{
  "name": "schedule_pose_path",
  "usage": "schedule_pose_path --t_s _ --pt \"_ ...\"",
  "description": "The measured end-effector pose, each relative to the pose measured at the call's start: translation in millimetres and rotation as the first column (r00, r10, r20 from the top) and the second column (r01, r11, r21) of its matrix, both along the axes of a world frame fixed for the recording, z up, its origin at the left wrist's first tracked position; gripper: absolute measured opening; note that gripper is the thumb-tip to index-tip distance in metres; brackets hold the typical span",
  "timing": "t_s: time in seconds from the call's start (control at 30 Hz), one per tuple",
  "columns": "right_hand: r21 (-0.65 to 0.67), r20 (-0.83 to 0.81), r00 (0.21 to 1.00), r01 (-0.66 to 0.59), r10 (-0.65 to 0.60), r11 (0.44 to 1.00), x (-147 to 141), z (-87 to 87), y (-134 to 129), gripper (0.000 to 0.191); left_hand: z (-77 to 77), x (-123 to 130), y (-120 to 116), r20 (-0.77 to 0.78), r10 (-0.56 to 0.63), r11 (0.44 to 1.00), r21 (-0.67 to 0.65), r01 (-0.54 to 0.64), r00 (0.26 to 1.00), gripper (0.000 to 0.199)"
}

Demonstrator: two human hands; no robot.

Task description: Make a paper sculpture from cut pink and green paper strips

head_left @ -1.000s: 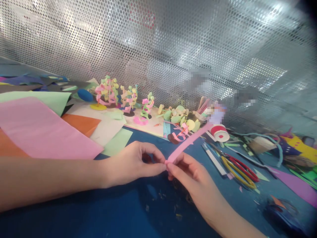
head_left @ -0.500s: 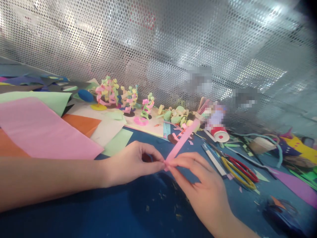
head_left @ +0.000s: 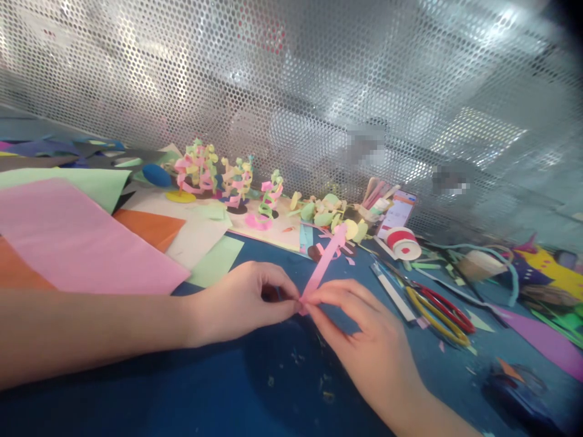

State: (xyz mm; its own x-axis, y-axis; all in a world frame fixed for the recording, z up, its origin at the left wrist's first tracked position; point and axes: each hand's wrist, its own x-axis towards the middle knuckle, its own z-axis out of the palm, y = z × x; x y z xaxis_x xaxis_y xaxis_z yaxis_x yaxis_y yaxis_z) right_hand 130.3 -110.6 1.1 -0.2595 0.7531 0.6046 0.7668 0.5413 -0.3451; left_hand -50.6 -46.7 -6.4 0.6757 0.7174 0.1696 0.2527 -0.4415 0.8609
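A narrow pink paper strip (head_left: 325, 262) is pinched at its near end between both my hands, its free length slanting up and to the right. My left hand (head_left: 250, 294) grips that end with thumb and forefinger. From the other side my right hand (head_left: 364, 340) pinches the same spot, fingertips almost touching the left ones. The exact shape of the strip's end is hidden by the fingertips. Beyond the strip lie small paper scraps and a string of pale green and yellow paper leaves (head_left: 325, 212).
At left are stacked coloured papers (head_left: 91, 237). Curly paper figures (head_left: 198, 170) stand behind. Scissors (head_left: 437, 315) with red and yellow handles, a red-and-white spool (head_left: 403, 244), a propped phone (head_left: 397, 212) and a dark blue object (head_left: 519, 394) lie to the right. A perforated metal screen (head_left: 291, 91) rises behind.
My hands have shifted slightly left, still pinching the strip. The strip's far end has dropped and moved left, uncovering the leaves behind it. The phone now shows more clearly.
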Motion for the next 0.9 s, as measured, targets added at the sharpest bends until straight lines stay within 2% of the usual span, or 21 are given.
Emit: schedule_pose_path --t_s 0.27,0.53,0.7,0.9 --pt "-0.029 -0.005 1.000 0.010 -0.010 1.000 -0.2 -0.2 1.2 0.010 -1.0 -0.4 -1.6 0.004 -0.022 0.998 0.056 0.022 1.000 0.014" --pt "-0.103 -0.035 0.999 0.033 -0.037 0.994 -1.7 3.6 1.0 0.007 5.2 -1.3 -6.5 -0.017 0.036 0.978 0.206 -0.031 0.999 0.015" --pt "-0.143 -0.087 0.996 0.017 -0.030 0.990 -1.3 3.9 0.8 0.008 7.9 -1.0 -8.0 -0.012 0.087 0.974 0.209 -0.083 0.996 0.016" --pt "-0.163 -0.130 0.991 0.010 -0.031 0.987 -1.2 2.1 -0.4 0.011 7.3 -1.5 -6.8 -0.020 0.069 0.977 0.204 -0.063 0.997 0.017"
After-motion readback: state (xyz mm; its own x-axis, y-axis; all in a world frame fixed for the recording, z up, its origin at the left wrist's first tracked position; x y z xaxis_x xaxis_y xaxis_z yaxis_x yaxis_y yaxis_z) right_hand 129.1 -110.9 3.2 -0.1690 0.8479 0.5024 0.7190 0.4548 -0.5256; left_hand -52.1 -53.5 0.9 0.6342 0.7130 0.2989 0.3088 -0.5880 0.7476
